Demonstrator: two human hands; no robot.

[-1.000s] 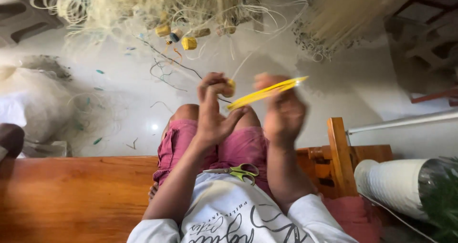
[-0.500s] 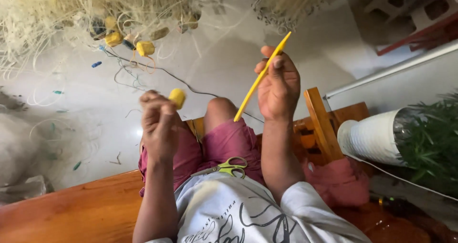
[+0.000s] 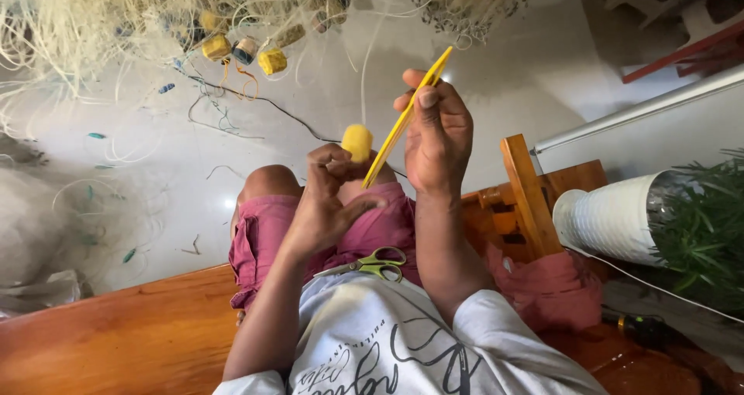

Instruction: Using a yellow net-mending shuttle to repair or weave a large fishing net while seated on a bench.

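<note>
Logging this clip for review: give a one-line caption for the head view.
Seated person's right hand holds a flat yellow netting needle, left hand pinches a yellow float; scissors on lap.

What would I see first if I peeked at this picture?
First you would see the long yellow netting needle, held up in the right hand mid-picture. Beside it, the left hand pinches a small yellow float. Green-handled scissors lie on the person's lap, and a pale tangle of fishing net spreads across the floor at the top.
</note>
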